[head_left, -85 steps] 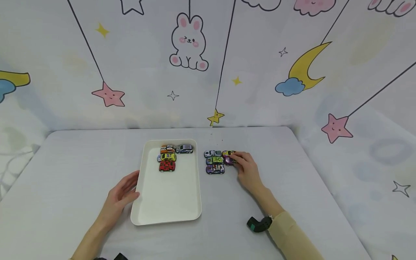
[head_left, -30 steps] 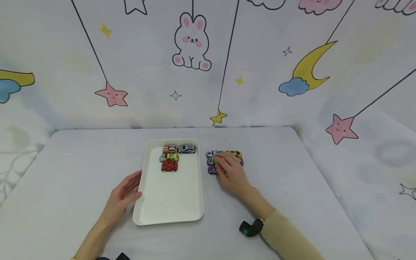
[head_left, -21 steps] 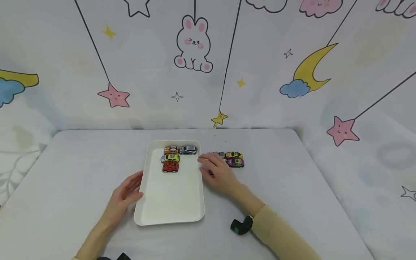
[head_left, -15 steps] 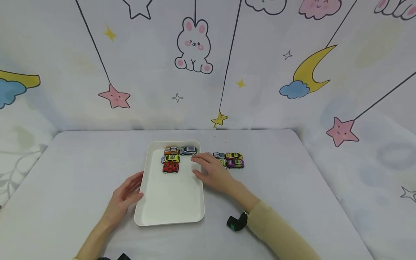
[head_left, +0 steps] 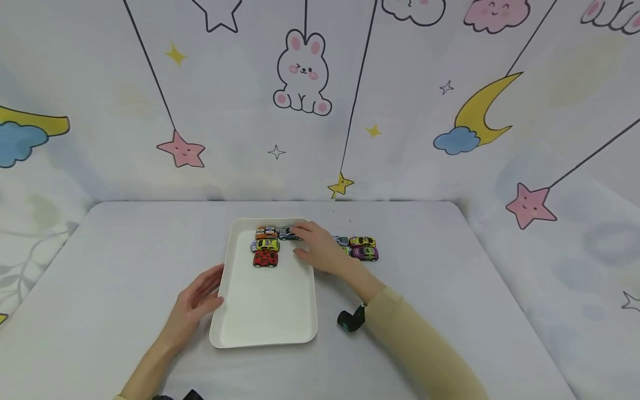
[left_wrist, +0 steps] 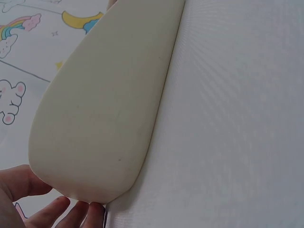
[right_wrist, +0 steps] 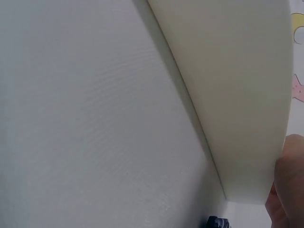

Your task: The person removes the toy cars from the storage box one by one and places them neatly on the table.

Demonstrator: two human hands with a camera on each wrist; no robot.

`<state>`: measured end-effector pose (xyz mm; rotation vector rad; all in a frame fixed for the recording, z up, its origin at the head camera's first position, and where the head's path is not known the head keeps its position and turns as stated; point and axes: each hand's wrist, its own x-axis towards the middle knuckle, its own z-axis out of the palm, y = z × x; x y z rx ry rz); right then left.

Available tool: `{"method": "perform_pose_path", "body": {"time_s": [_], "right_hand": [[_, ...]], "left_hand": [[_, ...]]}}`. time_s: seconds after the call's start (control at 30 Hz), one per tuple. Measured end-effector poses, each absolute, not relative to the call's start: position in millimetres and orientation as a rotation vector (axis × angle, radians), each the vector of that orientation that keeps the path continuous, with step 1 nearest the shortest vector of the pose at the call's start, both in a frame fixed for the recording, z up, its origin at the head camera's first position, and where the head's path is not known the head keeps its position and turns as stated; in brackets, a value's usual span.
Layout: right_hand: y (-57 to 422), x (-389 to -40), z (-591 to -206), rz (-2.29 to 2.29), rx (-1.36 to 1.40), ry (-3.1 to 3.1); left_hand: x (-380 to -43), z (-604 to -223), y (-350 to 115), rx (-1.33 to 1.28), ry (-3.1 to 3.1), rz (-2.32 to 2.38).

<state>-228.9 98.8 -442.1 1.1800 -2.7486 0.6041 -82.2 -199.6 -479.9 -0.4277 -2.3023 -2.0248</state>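
The white tray [head_left: 265, 311] lies on the table with several toy cars near its far end. My left hand [head_left: 192, 300] rests against the tray's left wall, its fingers and thumb extended to the wall. My right hand [head_left: 322, 250] reaches over the tray's right rim. Its fingertips are at the silver toy car [head_left: 286, 233], partly covering it; whether they touch it is unclear. The thumb stands apart from the fingers. Left of that car sit an orange-and-white toy car [head_left: 266, 233], a yellow one [head_left: 267, 245] and a red one [head_left: 265, 259].
Right of the tray, a yellow toy car [head_left: 362, 241] and a purple-green one [head_left: 365, 254] stand on the table, with others partly hidden behind my right hand. A patterned curtain [head_left: 225, 111] hangs along the table's far edge.
My right hand has moved left, from the cars on the table across the tray's rim to the silver car. My left hand has stayed at the tray. The view has shifted slightly.
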Motion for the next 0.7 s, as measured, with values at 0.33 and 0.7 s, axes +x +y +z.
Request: {"method": "perform_pose_path", "body": {"time_s": [0.33,0.7], "right_hand": [[88.5,-243.3,-435.1,0.364,1.176,-2.864],[85.4,-238.0,-436.4,0.326,1.147,-2.883]], "left_hand": [[-82.9,-477.6,-198.2,-0.407,-2.335,-1.992],[-81.9,-479.9,-199.5,-0.409,-2.335,-1.997]]}}
